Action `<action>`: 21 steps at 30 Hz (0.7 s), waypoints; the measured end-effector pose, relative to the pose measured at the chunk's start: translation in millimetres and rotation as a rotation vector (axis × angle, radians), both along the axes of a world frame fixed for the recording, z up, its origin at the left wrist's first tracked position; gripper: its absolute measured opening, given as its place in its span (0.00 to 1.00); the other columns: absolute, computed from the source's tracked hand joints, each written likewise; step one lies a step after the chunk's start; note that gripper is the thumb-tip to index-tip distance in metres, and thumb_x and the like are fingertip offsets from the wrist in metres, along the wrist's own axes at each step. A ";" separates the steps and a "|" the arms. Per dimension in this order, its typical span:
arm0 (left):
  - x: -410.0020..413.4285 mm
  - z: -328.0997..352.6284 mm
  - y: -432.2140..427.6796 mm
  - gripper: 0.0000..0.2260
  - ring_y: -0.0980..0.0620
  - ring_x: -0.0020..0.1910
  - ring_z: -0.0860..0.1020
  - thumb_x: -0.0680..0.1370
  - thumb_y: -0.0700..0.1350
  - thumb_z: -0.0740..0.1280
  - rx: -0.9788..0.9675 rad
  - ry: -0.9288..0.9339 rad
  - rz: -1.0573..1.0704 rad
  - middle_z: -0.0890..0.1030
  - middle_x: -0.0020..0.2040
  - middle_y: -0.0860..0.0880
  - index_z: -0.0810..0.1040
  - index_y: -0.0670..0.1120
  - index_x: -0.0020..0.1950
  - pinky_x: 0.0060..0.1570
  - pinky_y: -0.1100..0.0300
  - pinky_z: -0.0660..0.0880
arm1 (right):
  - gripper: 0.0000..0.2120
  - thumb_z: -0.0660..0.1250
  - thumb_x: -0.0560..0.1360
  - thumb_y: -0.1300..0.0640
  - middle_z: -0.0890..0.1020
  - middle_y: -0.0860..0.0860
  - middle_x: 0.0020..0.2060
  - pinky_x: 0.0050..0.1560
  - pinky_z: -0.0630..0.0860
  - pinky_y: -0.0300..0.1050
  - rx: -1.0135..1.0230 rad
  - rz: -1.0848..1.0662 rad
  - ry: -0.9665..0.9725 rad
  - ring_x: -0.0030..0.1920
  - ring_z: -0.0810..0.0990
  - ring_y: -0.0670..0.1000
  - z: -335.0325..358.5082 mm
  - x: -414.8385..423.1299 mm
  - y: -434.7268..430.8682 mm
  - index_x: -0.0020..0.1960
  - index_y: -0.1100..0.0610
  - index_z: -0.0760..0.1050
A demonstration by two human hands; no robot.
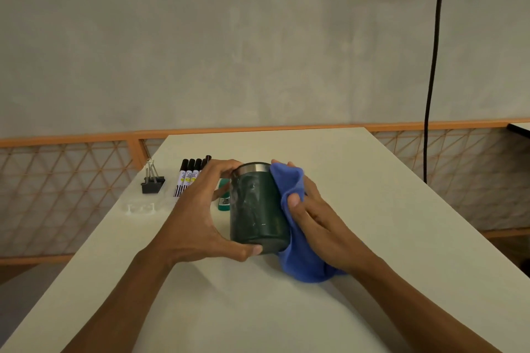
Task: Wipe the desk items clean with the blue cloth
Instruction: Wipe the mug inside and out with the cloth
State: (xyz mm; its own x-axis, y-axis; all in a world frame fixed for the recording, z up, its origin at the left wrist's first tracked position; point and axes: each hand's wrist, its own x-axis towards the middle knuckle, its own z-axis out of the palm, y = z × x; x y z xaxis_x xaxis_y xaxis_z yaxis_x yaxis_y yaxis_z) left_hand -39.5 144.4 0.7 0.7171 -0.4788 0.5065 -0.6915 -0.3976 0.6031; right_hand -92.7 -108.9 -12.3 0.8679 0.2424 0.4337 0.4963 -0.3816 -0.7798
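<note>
The white desk (372,209) is cut off by the lower frame edge, as are both forearms. Above its near middle, a dark green cup (258,209) with a bare metal rim is held by the left hand (198,221), the fingers curled over the rim and the thumb set against the base. No writing can be read on the cup's smeared wall. The cup's right side is covered by the blue cloth (304,261), which is pinched between thumb and fingers of the right hand (318,218) and pressed to the cup. The cloth's lower folds are spread on the desk, and most of the fingers are hidden behind it. Four black-capped markers (187,178) are laid side by side at the far left, partly masked by the left hand; their white labels carry purple and yellow print too small to read. A green item (223,199) is largely hidden behind the cup. Black binder clips (153,182) stand left of the markers, and a clear plastic piece (140,207) near them can barely be made out.
</note>
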 end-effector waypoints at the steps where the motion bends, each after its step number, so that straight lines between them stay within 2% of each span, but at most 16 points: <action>1: 0.2 0.1 0.9 0.49 0.62 0.73 0.70 0.58 0.58 0.86 0.004 0.004 -0.011 0.70 0.70 0.67 0.67 0.58 0.75 0.64 0.78 0.68 | 0.18 0.62 0.84 0.45 0.66 0.23 0.70 0.71 0.61 0.25 -0.085 0.010 -0.012 0.73 0.64 0.28 7.1 -4.3 -1.5 0.72 0.34 0.65; 2: 0.2 0.3 1.3 0.50 0.61 0.73 0.70 0.58 0.57 0.87 0.011 0.001 -0.022 0.70 0.70 0.66 0.67 0.57 0.75 0.65 0.78 0.68 | 0.19 0.69 0.81 0.46 0.67 0.19 0.62 0.65 0.61 0.21 -0.152 0.032 0.004 0.67 0.67 0.26 12.9 -7.3 -3.3 0.67 0.33 0.67; 4: 0.0 1.3 2.0 0.51 0.59 0.74 0.71 0.58 0.55 0.89 0.025 -0.021 -0.029 0.71 0.71 0.62 0.67 0.56 0.76 0.66 0.76 0.68 | 0.33 0.81 0.71 0.49 0.66 0.17 0.58 0.61 0.63 0.19 -0.191 0.082 0.066 0.64 0.68 0.25 16.9 -8.8 -10.6 0.68 0.33 0.68; 5: -0.4 2.0 1.9 0.52 0.57 0.74 0.71 0.58 0.54 0.89 0.033 -0.032 -0.029 0.71 0.71 0.61 0.67 0.56 0.76 0.67 0.75 0.68 | 0.40 0.85 0.67 0.49 0.65 0.18 0.61 0.61 0.63 0.19 -0.194 0.087 0.090 0.66 0.66 0.25 15.7 -8.2 -14.3 0.71 0.34 0.68; 7: -1.7 3.0 1.9 0.52 0.55 0.74 0.71 0.58 0.54 0.90 0.058 -0.051 -0.029 0.70 0.72 0.60 0.67 0.55 0.77 0.68 0.73 0.69 | 0.46 0.88 0.63 0.46 0.65 0.27 0.69 0.64 0.67 0.23 -0.211 0.057 0.082 0.71 0.66 0.31 14.2 -5.4 -15.8 0.76 0.38 0.69; 10: -4.1 3.5 -2.4 0.54 0.52 0.75 0.71 0.59 0.50 0.90 0.076 -0.086 -0.040 0.70 0.73 0.59 0.66 0.54 0.78 0.72 0.65 0.71 | 0.47 0.89 0.64 0.48 0.67 0.39 0.71 0.69 0.73 0.35 -0.159 0.055 0.042 0.73 0.70 0.43 11.3 -3.1 -16.1 0.77 0.41 0.69; 12: -4.9 3.2 -5.3 0.55 0.50 0.78 0.69 0.60 0.47 0.90 0.033 -0.062 -0.055 0.68 0.76 0.57 0.64 0.53 0.81 0.75 0.63 0.70 | 0.48 0.89 0.64 0.53 0.68 0.40 0.71 0.69 0.77 0.43 -0.057 0.074 0.048 0.73 0.72 0.47 9.3 -2.9 -17.0 0.77 0.38 0.69; 16: -2.3 0.9 -4.1 0.60 0.53 0.82 0.63 0.61 0.51 0.90 -0.023 0.047 -0.076 0.64 0.81 0.58 0.57 0.55 0.85 0.79 0.57 0.66 | 0.45 0.88 0.64 0.55 0.70 0.38 0.72 0.66 0.79 0.42 0.102 0.061 0.054 0.72 0.76 0.47 11.3 -4.3 -17.9 0.73 0.31 0.71; 19: 0.6 -3.0 -1.8 0.55 0.54 0.80 0.67 0.62 0.53 0.89 -0.041 0.072 -0.063 0.68 0.79 0.59 0.62 0.56 0.82 0.78 0.49 0.70 | 0.45 0.88 0.66 0.53 0.71 0.43 0.73 0.68 0.80 0.49 0.101 0.059 0.046 0.73 0.75 0.51 9.2 -3.6 -18.3 0.76 0.38 0.71; 21: 1.8 -3.8 -1.4 0.52 0.55 0.78 0.69 0.61 0.55 0.87 -0.057 0.059 -0.040 0.70 0.76 0.60 0.64 0.56 0.80 0.76 0.51 0.72 | 0.43 0.87 0.68 0.50 0.69 0.45 0.75 0.71 0.78 0.55 0.039 0.047 0.006 0.75 0.73 0.54 7.1 -2.9 -17.5 0.78 0.45 0.71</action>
